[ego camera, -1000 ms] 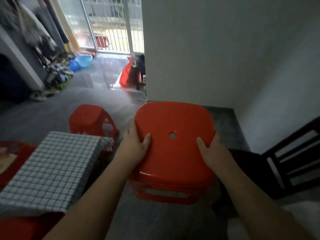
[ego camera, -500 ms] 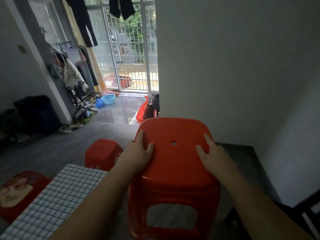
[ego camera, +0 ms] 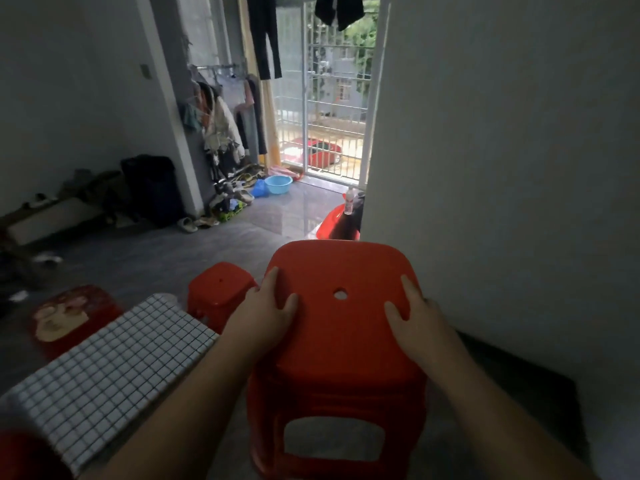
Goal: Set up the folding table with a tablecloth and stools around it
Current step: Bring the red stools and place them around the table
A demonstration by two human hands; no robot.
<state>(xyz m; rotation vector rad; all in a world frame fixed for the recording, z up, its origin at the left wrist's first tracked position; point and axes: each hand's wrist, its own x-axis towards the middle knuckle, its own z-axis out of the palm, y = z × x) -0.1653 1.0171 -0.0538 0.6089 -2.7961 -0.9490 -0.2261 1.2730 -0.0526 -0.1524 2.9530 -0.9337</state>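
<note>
A red plastic stool (ego camera: 341, 344) with a round hole in its seat is in front of me, held by both seat edges. My left hand (ego camera: 265, 315) grips its left side and my right hand (ego camera: 417, 322) grips its right side. Left of it stands the folding table under a white checked tablecloth (ego camera: 104, 372). A second red stool (ego camera: 218, 292) stands beyond the table's far corner. A third red stool (ego camera: 69, 317) with a worn printed seat stands at the table's left side. Part of another red stool (ego camera: 20, 455) shows at the bottom left corner.
A white wall (ego camera: 502, 168) runs close on my right. Ahead, a barred balcony door (ego camera: 325, 109) with clothes hanging, a blue basin (ego camera: 278, 184), shoes and a clothes rack (ego camera: 221, 133). A red item with a bottle (ego camera: 337, 220) lies by the wall corner. Grey tiled floor lies between.
My view has tilted up toward the balcony door. The stool in my hands sits lower and more upright in view, with my grip on its seat edges unchanged.
</note>
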